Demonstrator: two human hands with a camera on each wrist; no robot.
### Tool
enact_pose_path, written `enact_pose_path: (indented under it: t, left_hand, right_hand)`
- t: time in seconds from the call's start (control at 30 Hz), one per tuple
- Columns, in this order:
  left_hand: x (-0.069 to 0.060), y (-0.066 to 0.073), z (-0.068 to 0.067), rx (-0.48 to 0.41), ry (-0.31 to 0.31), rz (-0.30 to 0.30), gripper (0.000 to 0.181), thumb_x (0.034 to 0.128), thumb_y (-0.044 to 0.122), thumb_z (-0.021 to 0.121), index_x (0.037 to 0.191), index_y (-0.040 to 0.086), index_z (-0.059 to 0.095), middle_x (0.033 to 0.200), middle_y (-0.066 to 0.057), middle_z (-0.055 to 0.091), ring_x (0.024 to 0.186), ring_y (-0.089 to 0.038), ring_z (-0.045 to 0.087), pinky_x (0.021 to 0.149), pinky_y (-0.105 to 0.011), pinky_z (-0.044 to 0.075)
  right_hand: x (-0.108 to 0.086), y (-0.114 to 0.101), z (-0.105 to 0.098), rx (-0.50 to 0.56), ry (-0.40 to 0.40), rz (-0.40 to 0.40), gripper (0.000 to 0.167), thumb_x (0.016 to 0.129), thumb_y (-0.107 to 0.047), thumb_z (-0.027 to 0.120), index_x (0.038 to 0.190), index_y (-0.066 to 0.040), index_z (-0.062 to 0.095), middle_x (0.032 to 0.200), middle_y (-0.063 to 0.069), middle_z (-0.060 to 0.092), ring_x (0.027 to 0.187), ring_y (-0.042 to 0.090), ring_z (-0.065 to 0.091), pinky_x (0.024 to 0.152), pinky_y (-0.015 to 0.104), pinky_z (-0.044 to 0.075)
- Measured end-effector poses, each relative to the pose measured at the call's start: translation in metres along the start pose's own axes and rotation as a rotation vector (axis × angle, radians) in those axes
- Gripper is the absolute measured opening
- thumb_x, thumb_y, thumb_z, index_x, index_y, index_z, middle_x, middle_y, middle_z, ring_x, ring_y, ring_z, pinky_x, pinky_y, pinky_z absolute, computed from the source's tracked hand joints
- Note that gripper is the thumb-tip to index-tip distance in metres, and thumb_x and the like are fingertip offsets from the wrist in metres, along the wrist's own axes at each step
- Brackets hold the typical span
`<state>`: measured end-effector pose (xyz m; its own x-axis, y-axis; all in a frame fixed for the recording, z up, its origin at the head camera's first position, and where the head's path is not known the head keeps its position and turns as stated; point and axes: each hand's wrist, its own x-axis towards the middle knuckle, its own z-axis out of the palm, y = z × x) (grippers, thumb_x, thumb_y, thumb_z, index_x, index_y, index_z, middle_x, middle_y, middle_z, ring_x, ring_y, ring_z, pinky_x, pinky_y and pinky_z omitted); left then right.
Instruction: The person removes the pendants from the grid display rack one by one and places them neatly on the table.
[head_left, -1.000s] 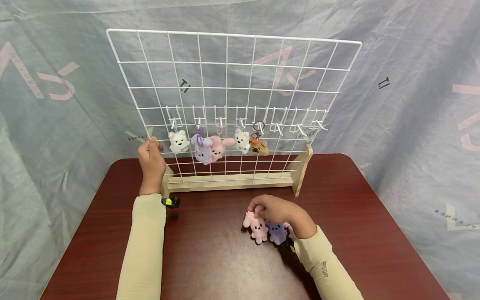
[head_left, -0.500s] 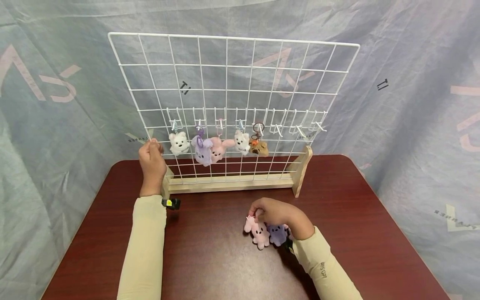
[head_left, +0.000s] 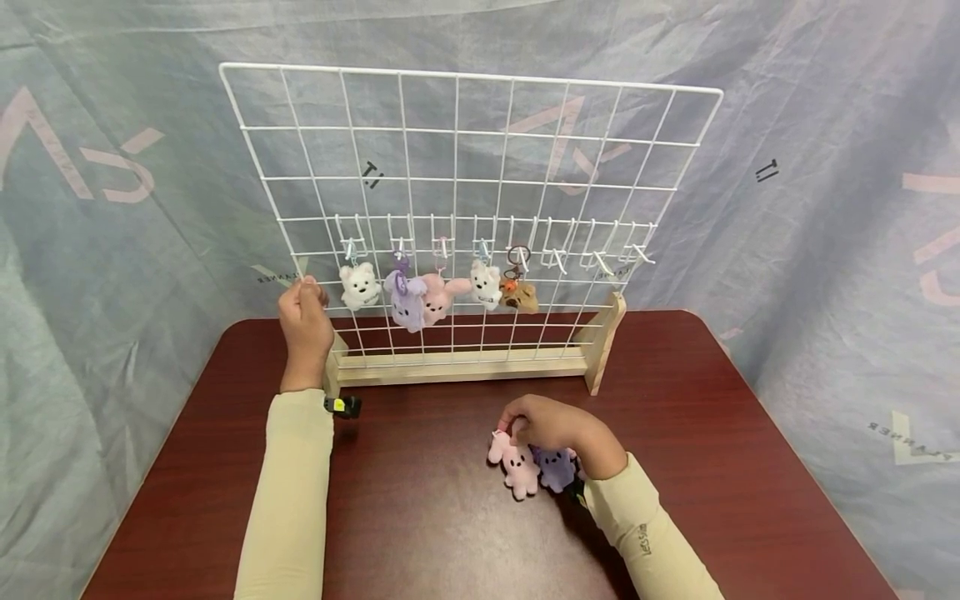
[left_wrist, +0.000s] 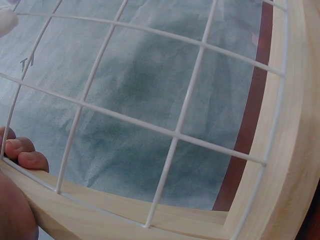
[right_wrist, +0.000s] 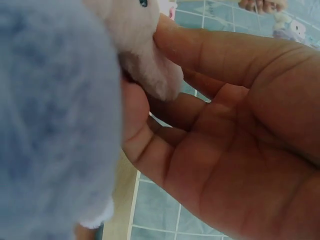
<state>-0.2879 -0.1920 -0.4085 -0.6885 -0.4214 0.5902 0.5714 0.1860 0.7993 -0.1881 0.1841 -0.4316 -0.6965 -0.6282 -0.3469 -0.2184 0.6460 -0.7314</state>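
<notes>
A white wire grid rack (head_left: 457,77) stands upright in a wooden base (head_left: 461,367). My left hand (head_left: 306,333) grips its left side edge; in the left wrist view the fingertips (left_wrist: 33,160) curl round the frame. Low over the table, my right hand (head_left: 555,425) pinches a pink bunny plush keychain (head_left: 521,473) near the head and ear. The right wrist view shows the thumb on the pink plush (right_wrist: 145,65) and fingers behind its ear. A purple plush keychain (head_left: 557,471) sits right beside it, partly under the hand. Another pink bit behind is mostly hidden.
Plush keychains hang from the rack's hooks: white (head_left: 360,286), lilac (head_left: 407,304), pink (head_left: 435,302), another white (head_left: 485,287) and brown (head_left: 521,297). Bare hooks (head_left: 555,260) continue to the right. Grey printed cloth (head_left: 825,250) hangs behind the dark red table (head_left: 420,500).
My right hand and the pink plush have shifted slightly toward the table's front, then stayed nearly still. The left hand keeps its grip on the rack.
</notes>
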Motion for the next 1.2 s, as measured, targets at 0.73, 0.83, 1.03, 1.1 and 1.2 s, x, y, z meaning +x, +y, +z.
enact_pose_path:
  t: [0.73, 0.83, 1.03, 1.1, 1.2]
  left_hand:
    - [0.0, 0.001, 0.0, 0.01, -0.005, 0.008, 0.047, 0.1058, 0.013, 0.039, 0.063, -0.003, 0.028, 0.056, 0.011, 0.028, 0.053, -0.008, 0.023, 0.058, -0.026, 0.021]
    - [-0.001, 0.001, 0.0, 0.013, -0.002, 0.0, 0.047, 0.1057, 0.012, 0.039, 0.063, -0.004, 0.028, 0.056, 0.009, 0.028, 0.054, -0.009, 0.023, 0.058, -0.027, 0.021]
    - [0.0, 0.002, 0.0, 0.026, -0.001, -0.007, 0.045, 0.1043, 0.01, 0.039, 0.064, -0.006, 0.028, 0.057, 0.01, 0.029, 0.054, -0.008, 0.022, 0.058, -0.026, 0.021]
    - [0.0, 0.001, -0.001, 0.034, 0.003, -0.012, 0.044, 0.1036, 0.009, 0.038, 0.064, -0.006, 0.028, 0.057, 0.01, 0.029, 0.054, -0.009, 0.022, 0.058, -0.026, 0.021]
    - [0.0, 0.0, -0.002, 0.038, 0.004, -0.013, 0.043, 0.1026, 0.007, 0.037, 0.062, -0.002, 0.027, 0.058, 0.008, 0.029, 0.054, -0.009, 0.021, 0.057, -0.026, 0.02]
  right_hand:
    - [0.006, 0.001, -0.001, -0.072, 0.225, -0.002, 0.019, 0.101, -0.01, 0.066, 0.118, -0.004, 0.071, 0.113, 0.012, 0.075, 0.101, 0.022, 0.068, 0.087, 0.039, 0.054]
    - [0.008, -0.003, -0.001, -0.04, 0.32, -0.007, 0.027, 0.102, -0.015, 0.066, 0.128, -0.006, 0.068, 0.123, 0.015, 0.073, 0.113, 0.025, 0.069, 0.095, 0.043, 0.055]
    - [0.012, -0.013, -0.006, 0.177, 0.48, -0.073, 0.048, 0.103, -0.015, 0.064, 0.149, -0.005, 0.051, 0.131, 0.019, 0.068, 0.12, 0.033, 0.069, 0.098, 0.047, 0.056]
    - [0.014, -0.015, -0.008, 0.295, 0.483, -0.109, 0.053, 0.103, -0.012, 0.063, 0.153, -0.005, 0.045, 0.133, 0.023, 0.066, 0.119, 0.037, 0.068, 0.095, 0.047, 0.058]
    - [0.015, -0.02, -0.011, 0.48, 0.449, -0.148, 0.056, 0.104, -0.007, 0.057, 0.157, -0.005, 0.038, 0.137, 0.028, 0.063, 0.119, 0.041, 0.067, 0.089, 0.044, 0.06]
